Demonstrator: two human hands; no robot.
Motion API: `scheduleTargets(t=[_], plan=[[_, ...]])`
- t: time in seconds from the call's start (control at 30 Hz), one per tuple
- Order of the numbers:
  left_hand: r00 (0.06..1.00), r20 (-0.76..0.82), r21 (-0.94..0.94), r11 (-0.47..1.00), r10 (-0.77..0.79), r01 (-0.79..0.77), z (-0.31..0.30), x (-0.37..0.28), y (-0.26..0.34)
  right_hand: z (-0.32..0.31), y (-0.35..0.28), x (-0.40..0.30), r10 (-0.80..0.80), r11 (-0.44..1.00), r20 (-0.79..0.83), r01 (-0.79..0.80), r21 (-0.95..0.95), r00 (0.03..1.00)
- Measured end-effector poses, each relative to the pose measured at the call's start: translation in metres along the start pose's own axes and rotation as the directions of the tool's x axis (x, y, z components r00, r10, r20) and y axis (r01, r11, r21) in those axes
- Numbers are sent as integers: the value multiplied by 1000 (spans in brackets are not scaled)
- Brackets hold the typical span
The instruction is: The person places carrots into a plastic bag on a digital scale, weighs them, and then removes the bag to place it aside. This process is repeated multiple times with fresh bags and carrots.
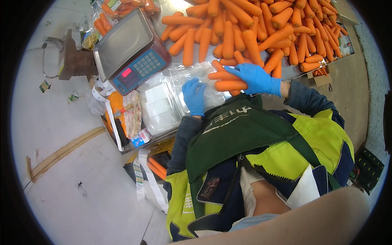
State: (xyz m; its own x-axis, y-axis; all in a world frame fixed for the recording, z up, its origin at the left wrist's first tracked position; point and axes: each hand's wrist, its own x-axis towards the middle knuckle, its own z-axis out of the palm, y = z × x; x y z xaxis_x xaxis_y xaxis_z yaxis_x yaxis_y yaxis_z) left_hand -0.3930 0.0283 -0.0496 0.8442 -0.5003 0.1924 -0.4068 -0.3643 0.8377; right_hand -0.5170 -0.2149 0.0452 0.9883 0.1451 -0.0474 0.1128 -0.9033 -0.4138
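My right hand, in a blue glove, is closed around several carrots near the table's front edge. To its left, my left hand, also gloved in blue, rests over a stack of clear plastic bags; its fingers are bent, and whether they pinch the film cannot be told. A large heap of carrots lies just beyond both hands. At the left stands a digital scale with a bare steel pan and a lit red display.
More clear bags lie left of my left hand, beside an orange packet and a small blue-and-white box. A brown tape dispenser sits beyond the scale's left side. Bagged carrots lie behind the scale. Below the table edge are two carrots.
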Motion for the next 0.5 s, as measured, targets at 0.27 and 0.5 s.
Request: scheduleTargets(t=[0.27, 0.5], plan=[[993, -81, -231, 968, 80, -97, -31, 18, 28, -3, -17, 13, -71, 997, -60, 71, -3, 996], [918, 45, 120, 910, 394, -397, -41, 33, 67, 21, -50, 79, 204, 898, -118, -137, 418, 972]])
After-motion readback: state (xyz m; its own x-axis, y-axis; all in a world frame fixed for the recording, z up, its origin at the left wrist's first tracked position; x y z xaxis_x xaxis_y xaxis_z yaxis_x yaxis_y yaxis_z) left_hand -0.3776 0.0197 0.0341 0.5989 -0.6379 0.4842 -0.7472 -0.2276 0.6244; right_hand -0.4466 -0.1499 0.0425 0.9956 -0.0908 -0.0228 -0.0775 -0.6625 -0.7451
